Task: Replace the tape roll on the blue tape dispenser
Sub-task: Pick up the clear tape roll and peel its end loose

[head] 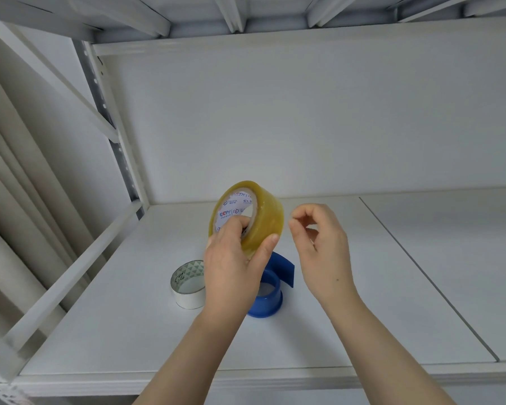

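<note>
Both forearms bare, reaching forward from 6 o'clock and converging a little. Left hand [234, 258] raised, back of hand toward the wearer, thumb stretched out toward 2 o'clock, fingers curled in through a ring-shaped object it holds up: closed grip. Right hand [322, 244] just beside it at 3 o'clock, not touching, empty, fingers loosely curled, thumb and forefinger tips nearly pinched, wrist slightly cocked.
</note>
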